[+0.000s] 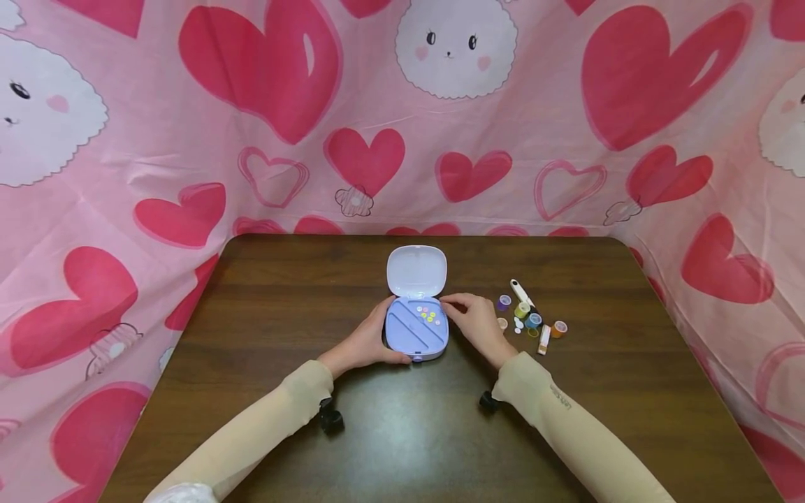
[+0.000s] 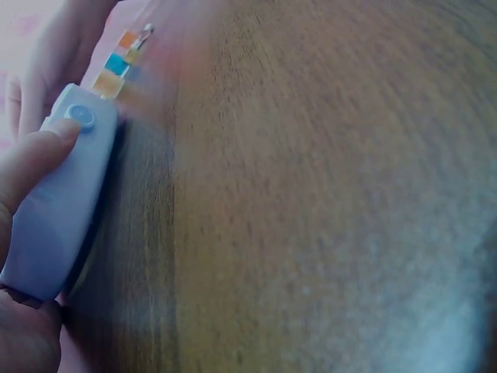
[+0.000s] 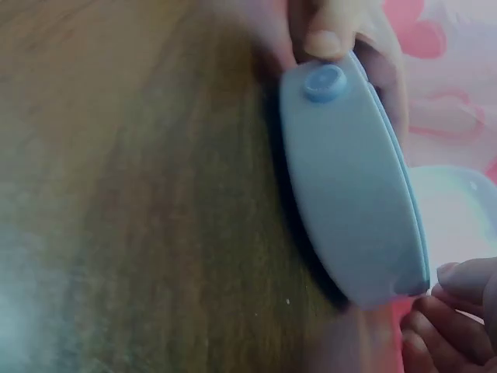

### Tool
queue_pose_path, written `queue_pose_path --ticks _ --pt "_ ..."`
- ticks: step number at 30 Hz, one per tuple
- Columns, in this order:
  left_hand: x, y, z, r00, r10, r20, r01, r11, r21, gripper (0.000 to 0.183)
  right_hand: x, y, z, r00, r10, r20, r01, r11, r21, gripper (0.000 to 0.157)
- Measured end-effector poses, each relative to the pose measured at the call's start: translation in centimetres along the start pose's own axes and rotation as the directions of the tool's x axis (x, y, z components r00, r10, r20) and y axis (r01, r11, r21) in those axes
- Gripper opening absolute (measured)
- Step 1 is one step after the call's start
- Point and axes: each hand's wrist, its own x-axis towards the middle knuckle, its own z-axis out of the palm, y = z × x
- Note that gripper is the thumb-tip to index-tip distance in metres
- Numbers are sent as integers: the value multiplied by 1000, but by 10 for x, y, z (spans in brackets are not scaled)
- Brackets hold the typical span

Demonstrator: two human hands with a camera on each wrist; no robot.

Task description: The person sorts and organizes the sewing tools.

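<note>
A lilac sewing-kit case (image 1: 402,334) lies on the table with its pale lid (image 1: 416,271) raised at the back. Diagonal ridges divide its top, and small yellow, pink and white buttons (image 1: 428,315) sit in the back right compartment. My left hand (image 1: 365,341) grips the case from its left side, the thumb beside the round latch (image 2: 80,116) on the front wall. At the back right corner my right hand (image 1: 476,321) pinches the rim between thumb and curled fingers (image 3: 446,330). What lies between those fingertips is partly hidden.
To the right of my right hand stand thread spools, among them a purple one (image 1: 504,302), a blue one (image 1: 533,321) and an orange one (image 1: 559,329). White buttons (image 1: 518,324), a white-handled tool (image 1: 519,290) and a small white-and-orange piece (image 1: 544,340) lie among them.
</note>
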Motion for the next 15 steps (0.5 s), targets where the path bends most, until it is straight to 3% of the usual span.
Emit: queue_pose_path --ticks 6,15 --pt "0 1 1 1000 -10 3 10 1000 13 126 -13 -8 -2 990 -132 -44 128 988 -86 17" --pt "-1 2 0 1000 -12 -7 12 999 31 126 -34 -15 2 956 -294 16 291 936 -199 24"
